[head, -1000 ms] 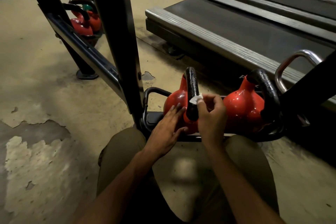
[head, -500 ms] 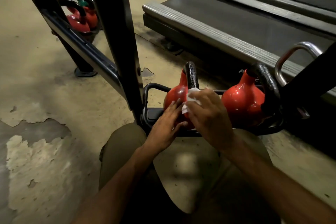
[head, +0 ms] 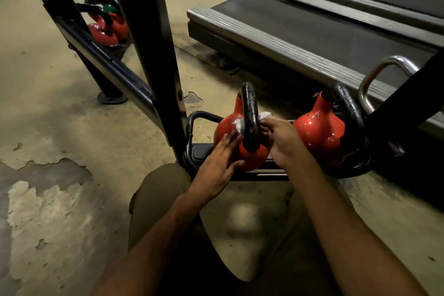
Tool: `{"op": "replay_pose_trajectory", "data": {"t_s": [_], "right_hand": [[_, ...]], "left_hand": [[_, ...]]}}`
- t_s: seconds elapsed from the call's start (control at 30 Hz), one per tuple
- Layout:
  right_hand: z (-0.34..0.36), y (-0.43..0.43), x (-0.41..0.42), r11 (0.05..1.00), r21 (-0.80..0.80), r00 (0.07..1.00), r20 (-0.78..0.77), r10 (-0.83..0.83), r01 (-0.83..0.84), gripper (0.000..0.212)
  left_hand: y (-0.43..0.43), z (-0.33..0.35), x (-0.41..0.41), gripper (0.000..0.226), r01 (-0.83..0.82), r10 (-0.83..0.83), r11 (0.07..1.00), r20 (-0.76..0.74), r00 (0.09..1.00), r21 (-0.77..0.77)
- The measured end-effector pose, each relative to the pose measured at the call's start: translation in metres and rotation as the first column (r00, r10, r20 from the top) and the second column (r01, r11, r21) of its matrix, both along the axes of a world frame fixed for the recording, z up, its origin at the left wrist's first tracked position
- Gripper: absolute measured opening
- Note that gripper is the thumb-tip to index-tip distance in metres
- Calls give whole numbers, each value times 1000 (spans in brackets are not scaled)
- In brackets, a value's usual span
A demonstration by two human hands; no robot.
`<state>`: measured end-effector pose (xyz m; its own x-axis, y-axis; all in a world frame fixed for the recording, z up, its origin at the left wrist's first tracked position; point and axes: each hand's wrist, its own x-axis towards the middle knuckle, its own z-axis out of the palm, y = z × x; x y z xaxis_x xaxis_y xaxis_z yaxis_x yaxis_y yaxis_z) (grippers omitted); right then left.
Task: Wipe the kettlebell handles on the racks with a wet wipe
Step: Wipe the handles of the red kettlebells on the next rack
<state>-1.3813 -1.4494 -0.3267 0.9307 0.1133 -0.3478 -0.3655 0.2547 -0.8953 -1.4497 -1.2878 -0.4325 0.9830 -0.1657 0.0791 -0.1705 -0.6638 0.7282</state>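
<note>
right hand (head: 282, 143) pinches wipe (head: 240, 125) round handle (head: 249, 113), left hand (head: 216, 162) on kettlebell (head: 225, 128), post (head: 153, 43) beside

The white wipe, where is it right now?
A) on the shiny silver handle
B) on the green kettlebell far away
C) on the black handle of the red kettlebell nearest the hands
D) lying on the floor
C: the wet wipe shows white on both sides of the black handle of the near red kettlebell, and the right hand holds it there.

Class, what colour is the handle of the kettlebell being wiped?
Black handle on a red kettlebell; head view.
</note>
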Motion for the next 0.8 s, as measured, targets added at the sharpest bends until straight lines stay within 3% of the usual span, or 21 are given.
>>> {"op": "replay_pose_trajectory", "data": {"t_s": [0.1, 0.17, 0.23, 0.3, 0.33, 0.4, 0.47, 0.57, 0.63, 0.7, 0.73, 0.8], "right_hand": [[-13, 7, -21, 974, -39, 971, 102, -218, 222, 9], [-19, 11, -33, 893, -266, 886, 394, -243, 363, 5], [-23, 7, -36, 751, -487, 706, 707, 39, 446, 8], [-16, -2, -29, 644, -637, 474, 762, 442, 423, 8], [-11, -6, -22, 560, -723, 349, 688, 637, 404, 10], [2, -8, -6, 235, -855, 174, 348, 921, 463, 23], [14, 1, 4, -80, -858, 148, -5, 989, 507, 37], [27, 21, 7, -346, -785, 157, -310, 938, 514, 41], [31, 28, 4, -416, -736, 131, -414, 901, 534, 48], [35, 24, -2, -395, -736, 79, -425, 902, 551, 51], [35, 17, -7, -354, -755, 48, -395, 917, 552, 48], [27, 1, -14, -162, -790, -40, -229, 973, 591, 39]], "left_hand": [[-1, -1, 0, 69, -10, 10, 1000, -19, 1000, 9], [-2, -1, 0, 69, -17, 17, 1000, -30, 999, 11], [-2, -2, -1, 69, -17, 17, 1000, -22, 1000, -4], [-1, -2, -2, 69, -12, 12, 999, 9, 1000, -34], [-1, -2, -3, 68, -9, 11, 998, 32, 999, -56], [-1, 1, -6, 67, -11, 16, 995, 50, 999, -97], [-1, 3, -5, 68, -22, 24, 993, 15, 1000, -117], [-2, 4, -2, 69, -25, 25, 996, -1, 1000, -87], [-3, 2, -2, 71, -33, 32, 998, -8, 999, -59], [-4, -1, -1, 71, -44, 42, 996, -25, 999, -73], [-3, -3, -1, 71, -45, 43, 995, -22, 999, -88], [-2, -6, 0, 71, -34, 35, 996, 3, 999, -79]]}}
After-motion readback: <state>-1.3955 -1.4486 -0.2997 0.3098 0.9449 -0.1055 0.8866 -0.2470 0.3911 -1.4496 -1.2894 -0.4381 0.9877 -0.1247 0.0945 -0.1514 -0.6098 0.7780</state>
